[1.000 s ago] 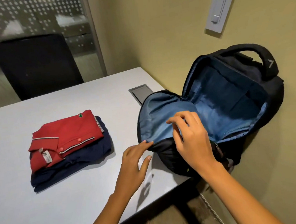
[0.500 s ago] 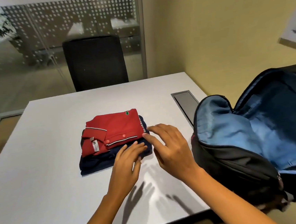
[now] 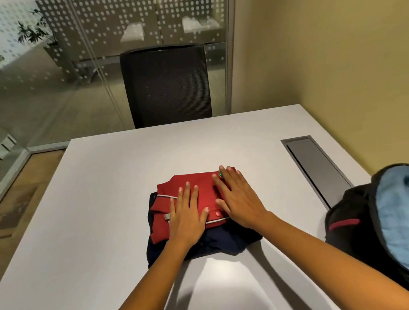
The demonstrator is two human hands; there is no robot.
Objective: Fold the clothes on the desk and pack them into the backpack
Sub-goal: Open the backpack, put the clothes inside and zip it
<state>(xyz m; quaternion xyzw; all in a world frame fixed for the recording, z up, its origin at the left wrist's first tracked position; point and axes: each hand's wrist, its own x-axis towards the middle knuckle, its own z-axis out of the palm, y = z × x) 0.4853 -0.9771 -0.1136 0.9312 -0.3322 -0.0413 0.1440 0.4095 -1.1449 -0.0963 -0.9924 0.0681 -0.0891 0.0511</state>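
Note:
A folded red polo shirt (image 3: 202, 186) lies on top of a folded navy garment (image 3: 214, 241) in the middle of the white desk (image 3: 104, 214). My left hand (image 3: 186, 215) rests flat on the red shirt's left half, fingers straight. My right hand (image 3: 239, 199) lies flat on its right half, fingertips near the green logo. The black backpack (image 3: 349, 218) stands open at the desk's right edge and shows its light blue lining (image 3: 405, 223). It is partly cut off by the frame.
A grey cable hatch (image 3: 317, 169) is set into the desk between the clothes and the backpack. A black mesh chair (image 3: 167, 86) stands behind the far edge. The yellow wall runs along the right, glass partitions on the left and behind.
Both hands left the backpack's opening, moved left to the clothes pile and now lie flat on the red shirt. The view swung left, away from the backpack.

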